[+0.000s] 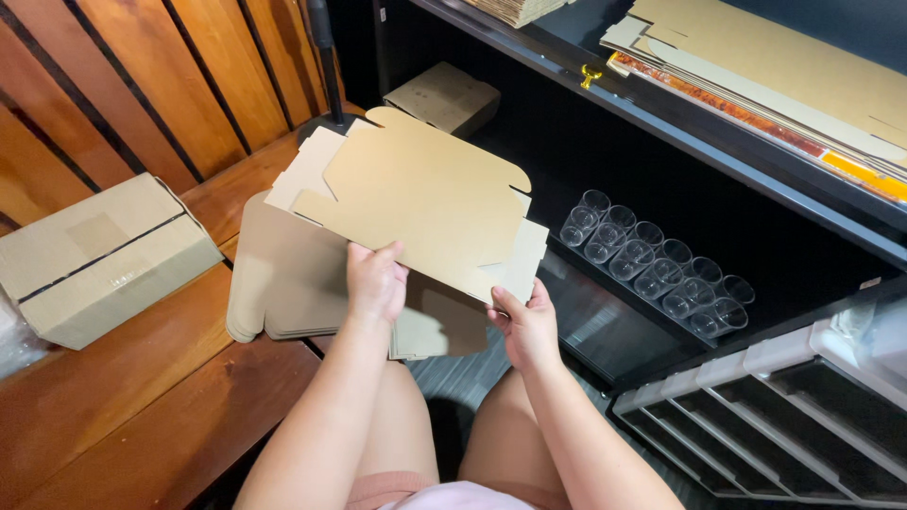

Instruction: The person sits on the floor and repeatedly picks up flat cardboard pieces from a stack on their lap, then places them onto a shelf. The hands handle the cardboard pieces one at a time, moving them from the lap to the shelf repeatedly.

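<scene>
Both hands' grip on flat cardboard blank: left hand, right hand. Clear cups rowed on shelf.

The flat cardboard box blank is tan, unfolded and die-cut, with rounded flaps and cut notches along its edges. It is held up in the air, tilted, its broad face toward the camera and its long axis running from about ten o'clock to four o'clock. Its top flap points to twelve o'clock. The left hand grips its lower edge at about seven o'clock, thumb on the front. The right hand pinches the corner at about five o'clock.
</scene>
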